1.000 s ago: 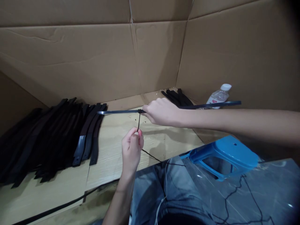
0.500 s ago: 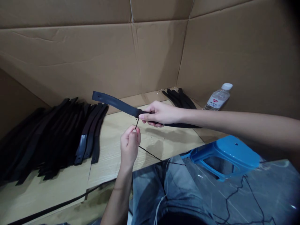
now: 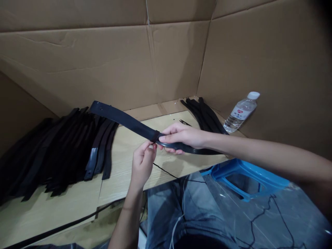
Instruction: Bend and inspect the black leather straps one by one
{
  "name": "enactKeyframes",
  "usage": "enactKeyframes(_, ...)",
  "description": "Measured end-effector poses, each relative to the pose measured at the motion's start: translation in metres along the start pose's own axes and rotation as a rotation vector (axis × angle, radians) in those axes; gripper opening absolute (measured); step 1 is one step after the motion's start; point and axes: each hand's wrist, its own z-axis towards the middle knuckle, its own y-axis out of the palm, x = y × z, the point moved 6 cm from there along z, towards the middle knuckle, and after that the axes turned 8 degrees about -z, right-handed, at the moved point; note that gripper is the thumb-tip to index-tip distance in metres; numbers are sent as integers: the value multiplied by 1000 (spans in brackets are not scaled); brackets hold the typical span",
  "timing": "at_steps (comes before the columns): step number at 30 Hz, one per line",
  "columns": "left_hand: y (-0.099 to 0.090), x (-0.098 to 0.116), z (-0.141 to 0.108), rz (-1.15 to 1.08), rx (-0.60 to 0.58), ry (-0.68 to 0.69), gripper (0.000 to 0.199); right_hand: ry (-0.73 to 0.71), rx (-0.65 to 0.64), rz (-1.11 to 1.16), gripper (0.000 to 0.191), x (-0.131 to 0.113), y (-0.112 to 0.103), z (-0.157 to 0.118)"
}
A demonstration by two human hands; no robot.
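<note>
A long, curved black strip with a small hole near its far end slants across the middle, held above the table. My right hand is closed around it, thumb on top, just beside a dark band of wound cord. Right under that band, my left hand is closed in a pinch on the cord, its fingertips close against the strip's lower edge. A loose length of black cord shows behind my left hand and runs over the table edge toward my lap. The strip's near end passes behind my right forearm.
Many similar black strips lie in a pile at left; several more lie at back right. A small dark pointed tool and a water bottle are near them. A blue plastic stool stands below right. Cardboard walls enclose the table.
My left hand has come up to the strip, so the taut cord between them no longer shows. The strip and my right hand have moved slightly lower, revealing the dark pointed tool behind.
</note>
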Motion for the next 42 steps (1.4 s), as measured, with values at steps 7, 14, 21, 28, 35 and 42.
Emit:
enactKeyframes(7, 1, 5, -1, 100, -56, 25, 28, 18, -103, 263, 26, 22, 15, -2)
enactKeyframes(14, 6, 4, -8, 101, -13, -36, 22, 113, -170, 444, 22, 44, 19, -9)
enactKeyframes(21, 17, -1, -12, -121, -78, -190, 40, 71, -225, 484, 25, 49, 22, -10)
enactKeyframes(28, 18, -5, -12, -292, -79, -217, 23, 86, -318, 611, 22, 51, 26, -6)
enactKeyframes(35, 18, -14, -7, -292, -19, -252, 20, 91, -264, 581, 26, 57, 20, 1)
enactKeyframes(42, 1, -18, 14, -246, 173, -208, 25, 112, -13, -25, 36, 77, -3, -9)
